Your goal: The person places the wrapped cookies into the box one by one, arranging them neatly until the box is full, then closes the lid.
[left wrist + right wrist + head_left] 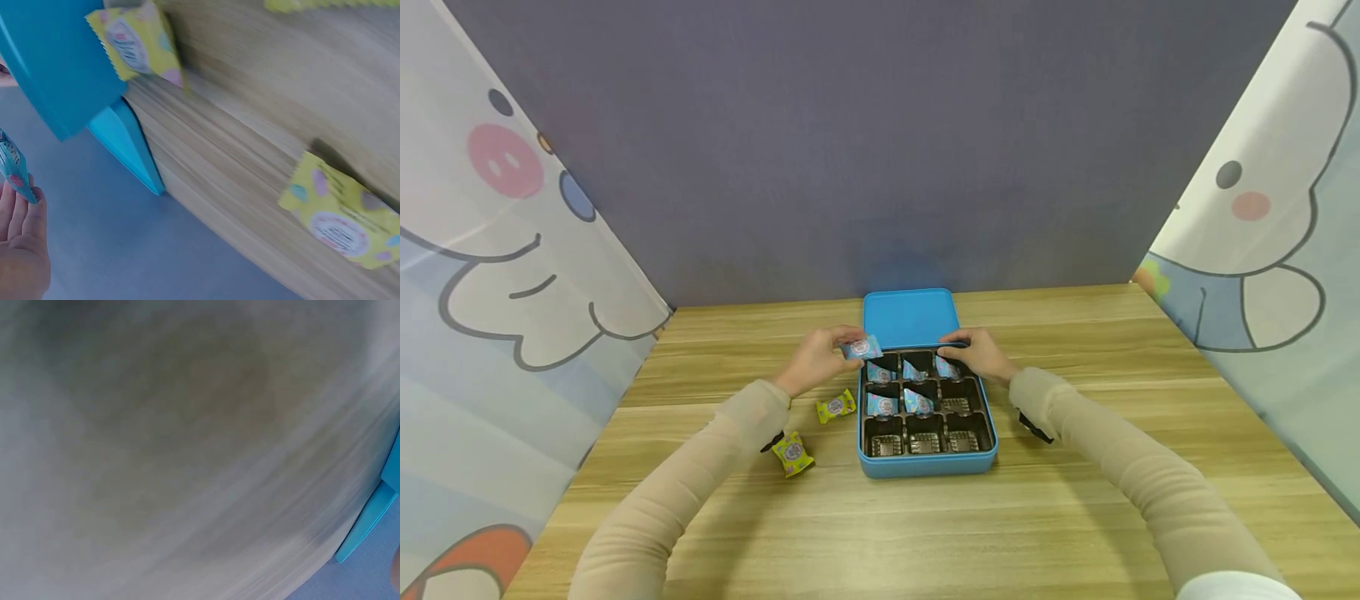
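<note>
My left hand (817, 360) pinches a blue-wrapped packet (862, 347) above the back left corner of a blue box (927, 467); the left wrist view also shows this packet (14, 167) at the fingertips. Inside the box is a black divided tray (901, 423). Blue packets stand in the three back compartments and in the left and middle ones of the middle row; bare tray shows in the others. My right hand (983, 353) grips the box's back right rim, its thumb beside the back right packet (947, 367). In the right wrist view that hand is barely visible.
Yellow packets (837, 406) (793, 454) lie on the wooden table (925, 533) left of the box, one near its side and another nearer the left forearm. The blue lid (912, 317) lies behind the box, before a grey partition (887, 150).
</note>
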A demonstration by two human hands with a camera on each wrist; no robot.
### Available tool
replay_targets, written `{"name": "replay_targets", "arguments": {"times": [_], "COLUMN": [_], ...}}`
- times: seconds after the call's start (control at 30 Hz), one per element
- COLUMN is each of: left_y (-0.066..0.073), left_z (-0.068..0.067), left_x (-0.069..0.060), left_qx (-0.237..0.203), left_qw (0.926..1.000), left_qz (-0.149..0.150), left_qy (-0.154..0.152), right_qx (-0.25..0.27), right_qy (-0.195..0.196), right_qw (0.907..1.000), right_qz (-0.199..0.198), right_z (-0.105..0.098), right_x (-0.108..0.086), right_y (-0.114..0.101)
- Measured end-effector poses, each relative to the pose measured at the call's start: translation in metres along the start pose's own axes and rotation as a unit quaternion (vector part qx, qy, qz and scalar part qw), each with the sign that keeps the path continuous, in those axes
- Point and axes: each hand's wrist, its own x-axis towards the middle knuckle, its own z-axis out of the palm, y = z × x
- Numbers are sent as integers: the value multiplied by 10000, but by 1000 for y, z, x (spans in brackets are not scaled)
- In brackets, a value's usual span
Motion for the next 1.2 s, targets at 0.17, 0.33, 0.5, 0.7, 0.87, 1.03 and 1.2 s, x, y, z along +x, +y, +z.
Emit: {"name": "replay_targets", "arguments": {"times": [0.17, 0.33, 0.5, 0.7, 0.87, 1.03, 1.2], "left_y": [7, 14, 19, 27, 33, 38, 42], "left_z": [5, 9, 15, 21, 24, 28, 33], "left_x": [0, 1, 3, 2, 0, -1, 0], "left_qx": [-50, 62, 12, 35, 98, 65, -84], "left_qw": [9999, 9998, 9995, 9983, 9970, 9963, 9947], "left_qz": [25, 171, 279, 485, 611, 548, 536], "left_qy": [-112, -124, -168, -332, -465, -653, -875], "right_qx": [-9, -9, -62, -52, -22, 16, 8], "right_qy": [19, 40, 73, 88, 78, 81, 59], "right_qw": [10000, 10000, 10000, 9999, 9999, 10000, 10000], "right_qz": [6, 11, -18, -54, -104, -55, -20], "right_z": [-1, -1, -1, -2, -2, -3, -2], "right_x": [0, 0, 2, 0, -1, -1, 0], "right_y": [0, 3, 4, 6, 9, 8, 6]}}
